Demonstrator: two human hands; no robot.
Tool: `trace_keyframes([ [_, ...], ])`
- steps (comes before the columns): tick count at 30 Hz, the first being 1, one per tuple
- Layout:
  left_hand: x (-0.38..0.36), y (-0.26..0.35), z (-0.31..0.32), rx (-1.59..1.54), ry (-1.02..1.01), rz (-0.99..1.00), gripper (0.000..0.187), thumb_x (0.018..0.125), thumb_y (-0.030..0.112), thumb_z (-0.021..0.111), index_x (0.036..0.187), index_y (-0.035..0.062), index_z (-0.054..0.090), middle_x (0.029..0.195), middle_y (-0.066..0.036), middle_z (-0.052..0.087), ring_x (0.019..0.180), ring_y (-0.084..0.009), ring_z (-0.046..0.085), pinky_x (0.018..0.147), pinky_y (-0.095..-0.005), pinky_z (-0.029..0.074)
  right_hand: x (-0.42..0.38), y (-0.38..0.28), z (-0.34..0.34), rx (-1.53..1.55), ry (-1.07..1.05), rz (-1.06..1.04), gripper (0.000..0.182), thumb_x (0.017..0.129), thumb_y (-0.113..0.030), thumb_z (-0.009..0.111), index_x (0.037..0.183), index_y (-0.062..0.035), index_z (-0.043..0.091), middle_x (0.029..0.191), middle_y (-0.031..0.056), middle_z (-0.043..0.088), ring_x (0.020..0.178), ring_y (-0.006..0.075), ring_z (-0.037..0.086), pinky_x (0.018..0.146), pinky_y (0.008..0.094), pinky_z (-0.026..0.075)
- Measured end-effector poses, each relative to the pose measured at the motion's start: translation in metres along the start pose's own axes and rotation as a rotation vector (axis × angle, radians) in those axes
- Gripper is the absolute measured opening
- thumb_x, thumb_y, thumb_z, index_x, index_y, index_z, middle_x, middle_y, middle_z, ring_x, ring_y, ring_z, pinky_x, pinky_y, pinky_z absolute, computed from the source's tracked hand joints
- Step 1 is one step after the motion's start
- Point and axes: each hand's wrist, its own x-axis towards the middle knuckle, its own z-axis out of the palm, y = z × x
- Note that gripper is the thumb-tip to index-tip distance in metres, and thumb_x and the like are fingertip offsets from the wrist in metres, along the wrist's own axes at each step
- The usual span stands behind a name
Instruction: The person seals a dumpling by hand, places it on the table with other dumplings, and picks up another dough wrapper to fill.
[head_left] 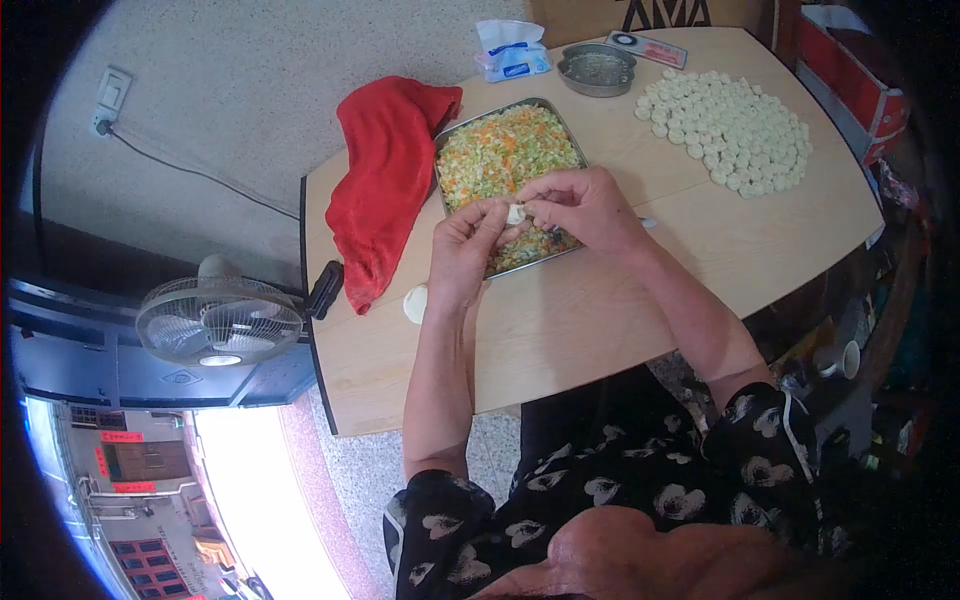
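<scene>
A small white dumpling [516, 214] is pinched between my two hands, its edge partly hidden by the fingers. My left hand [463, 243] closes on its left side, thumb against fingertips. From the right, my right hand [592, 212] grips it with thumb and forefinger. Both hands hover over a metal tray [535, 264] heaped with chopped green, white and orange vegetable filling [510, 145]. Beside my left forearm lies a round white dumpling wrapper [415, 304]. Many small pale dumplings [735, 135] sit closely grouped on the table's right side.
A red cloth [385, 190] drapes over the table's left edge, touching the tray. Along the back stand a tissue pack [513, 52] and a metal bowl [597, 72]. A fan [220, 312] is off the left edge; a red box [850, 80] stands at right.
</scene>
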Motion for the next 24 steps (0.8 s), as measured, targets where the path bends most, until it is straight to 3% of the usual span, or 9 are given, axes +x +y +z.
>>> trace_keyframes([
  [8, 0.0, -0.004, 0.003, 0.029, -0.019, 0.056, 0.029, 0.096, 0.013, 0.06, 0.119, -0.0052, 0.063, 0.101, -0.008, 0.069, 0.089, -0.0118, 0.065, 0.08, -0.0223, 0.053, -0.001, 0.0, 0.002, -0.022, 0.003, 0.008, 0.01, 0.088, -0.004, 0.064, 0.095, 0.0002, 0.07, 0.077, 0.0047, 0.069, 0.07, 0.008, 0.063, 0.064, 0.024, 0.052],
  [17, -0.001, -0.006, -0.002, 0.121, -0.048, 0.055, 0.028, 0.096, 0.013, 0.061, 0.119, -0.0029, 0.065, 0.091, -0.002, 0.067, 0.078, -0.0063, 0.055, 0.071, -0.0203, 0.045, -0.005, 0.009, 0.009, -0.099, 0.032, -0.101, 0.009, 0.087, -0.004, 0.065, 0.092, 0.0011, 0.07, 0.077, 0.004, 0.069, 0.069, 0.0069, 0.062, 0.062, 0.0235, 0.051],
  [24, 0.002, -0.006, 0.0, -0.05, 0.019, 0.032, 0.029, 0.097, 0.012, 0.06, 0.122, -0.0021, 0.062, 0.097, -0.006, 0.069, 0.084, -0.0096, 0.063, 0.075, -0.02, 0.051, -0.004, -0.008, 0.005, 0.113, 0.054, 0.076, 0.012, 0.09, -0.007, 0.065, 0.095, 0.0034, 0.067, 0.079, 0.0046, 0.068, 0.068, 0.0078, 0.063, 0.062, 0.0231, 0.053],
])
